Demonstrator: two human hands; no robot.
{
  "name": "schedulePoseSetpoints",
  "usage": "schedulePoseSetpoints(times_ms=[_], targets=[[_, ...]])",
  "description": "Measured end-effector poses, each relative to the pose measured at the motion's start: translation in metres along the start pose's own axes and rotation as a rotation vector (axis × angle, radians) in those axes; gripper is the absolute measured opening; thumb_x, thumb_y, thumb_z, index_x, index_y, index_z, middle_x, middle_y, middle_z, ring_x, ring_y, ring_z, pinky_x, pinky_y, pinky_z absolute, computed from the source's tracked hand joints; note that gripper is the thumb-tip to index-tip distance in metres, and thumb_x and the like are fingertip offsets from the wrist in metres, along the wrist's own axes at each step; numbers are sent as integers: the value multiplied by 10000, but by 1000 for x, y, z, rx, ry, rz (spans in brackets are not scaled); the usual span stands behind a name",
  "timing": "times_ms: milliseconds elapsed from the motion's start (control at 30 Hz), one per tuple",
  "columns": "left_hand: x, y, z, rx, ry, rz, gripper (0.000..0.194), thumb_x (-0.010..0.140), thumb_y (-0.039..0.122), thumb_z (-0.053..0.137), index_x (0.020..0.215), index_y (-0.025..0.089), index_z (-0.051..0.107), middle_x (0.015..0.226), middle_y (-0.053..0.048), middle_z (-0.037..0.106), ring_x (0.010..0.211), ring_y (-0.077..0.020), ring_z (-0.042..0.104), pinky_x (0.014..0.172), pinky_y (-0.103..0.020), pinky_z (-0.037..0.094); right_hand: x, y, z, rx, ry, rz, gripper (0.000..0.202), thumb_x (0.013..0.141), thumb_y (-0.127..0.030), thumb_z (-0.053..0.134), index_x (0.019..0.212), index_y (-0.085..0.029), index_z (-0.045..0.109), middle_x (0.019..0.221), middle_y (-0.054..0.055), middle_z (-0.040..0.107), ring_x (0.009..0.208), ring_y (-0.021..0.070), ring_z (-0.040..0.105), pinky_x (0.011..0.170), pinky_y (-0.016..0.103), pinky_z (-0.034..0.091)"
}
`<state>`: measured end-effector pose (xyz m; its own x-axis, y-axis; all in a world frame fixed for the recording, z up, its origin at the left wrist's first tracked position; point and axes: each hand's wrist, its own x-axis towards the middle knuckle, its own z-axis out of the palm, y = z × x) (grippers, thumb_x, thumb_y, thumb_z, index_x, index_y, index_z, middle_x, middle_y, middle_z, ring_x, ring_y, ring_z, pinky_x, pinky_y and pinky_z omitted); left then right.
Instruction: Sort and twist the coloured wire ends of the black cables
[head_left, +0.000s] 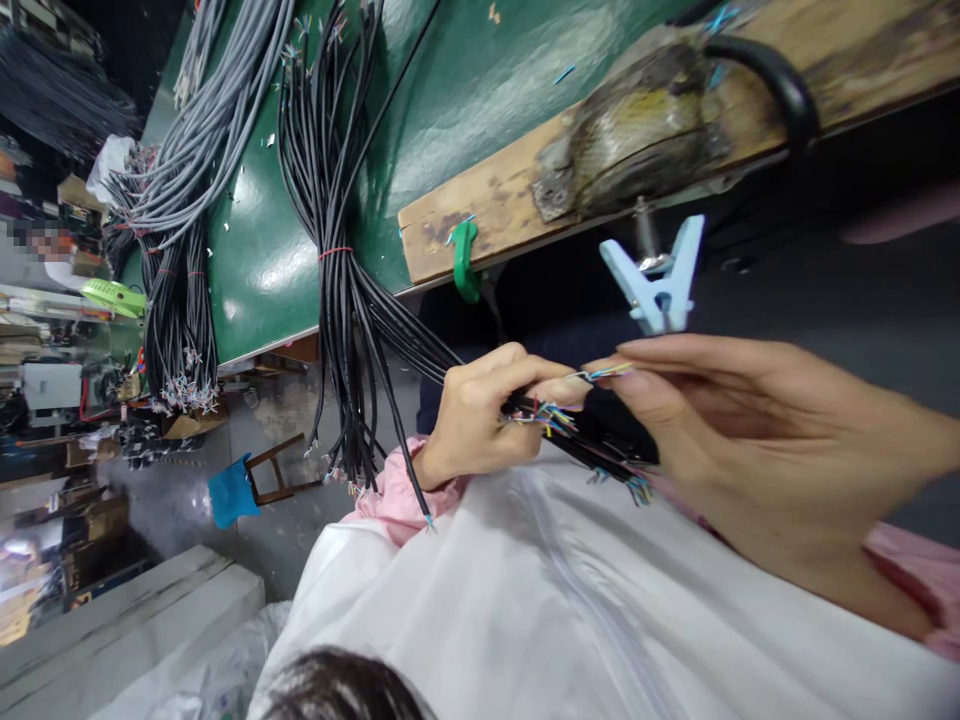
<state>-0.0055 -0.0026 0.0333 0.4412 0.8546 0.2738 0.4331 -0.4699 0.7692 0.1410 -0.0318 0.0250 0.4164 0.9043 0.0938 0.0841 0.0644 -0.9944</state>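
Black cables [411, 327] fill your left grip [487, 415]; your right grip [739, 430] pinches coloured wires [602, 374], seemingly straightening them; the next move needs steady tension

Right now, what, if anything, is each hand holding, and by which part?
The left hand holds thin round black cables near their stripped ends; the right hand appears to pinch thin multicoloured wires by their tips.

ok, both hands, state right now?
Left hand: closed around black cables.
Right hand: thumb and finger closed, pinching thin coloured wires.
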Motion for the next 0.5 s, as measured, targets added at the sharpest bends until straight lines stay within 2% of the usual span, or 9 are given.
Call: schedulePoseSetpoints(times_ms=[133, 233, 300, 367, 433, 500], targets=[[3, 4, 1, 6, 64, 10, 378, 1021, 357, 431, 805, 152, 663, 685, -1, 638, 620, -94, 556, 595, -220, 468, -2, 1, 9, 44, 76, -27, 49, 771, -264, 761, 819, -265, 757, 720, 13, 749, 532, 152, 663, 484, 283, 549], [4, 6, 2, 10, 78, -64, 492, 1033, 458, 387, 774, 153, 673, 655, -6, 623, 589, -96, 530, 582, -236, 469, -2, 4, 13, 116, 101, -25, 59, 737, -260, 780, 794, -260, 763, 697, 14, 743, 535, 161, 673, 504, 287, 580], [4, 6, 2, 19, 60, -116, 558, 1029, 523, 353, 772, 153, 683, 659, -14, 628, 589, -102, 524, 592, -250, 480, -1, 6, 12, 172, 45, 49, 84, 728, -299, 811, 794, -265, 772, 701, 16, 747, 556, 167, 690, 525, 284, 599], [3, 5, 2, 38, 38, -126, 568, 1028, 534, 343, 794, 153, 694, 671, -19, 636, 600, -106, 531, 601, -252, 485, 0, 7, 8, 255, -42, 154, 163, 736, -410, 834, 818, -277, 788, 728, 23, 756, 582, 159, 700, 521, 255, 589], [1, 3, 3, 64, 23, -112, 532, 1033, 492, 350, 824, 153, 703, 690, -22, 648, 622, -109, 551, 615, -247, 491, 3, 7, 5, 340, -155, 245, 274, 734, -538, 825, 840, -287, 798, 784, 32, 765, 610, 146, 703, 512, 231, 569], [-1, 0, 4, 79, 12, -86, 470, 1032, 430, 373, 852, 156, 709, 708, -24, 659, 646, -113, 571, 637, -246, 503, 6, 6, 2, 383, -224, 264, 356, 719, -623, 804, 804, -278, 791, 790, 37, 753, 616, 146, 696, 502, 237, 556]])
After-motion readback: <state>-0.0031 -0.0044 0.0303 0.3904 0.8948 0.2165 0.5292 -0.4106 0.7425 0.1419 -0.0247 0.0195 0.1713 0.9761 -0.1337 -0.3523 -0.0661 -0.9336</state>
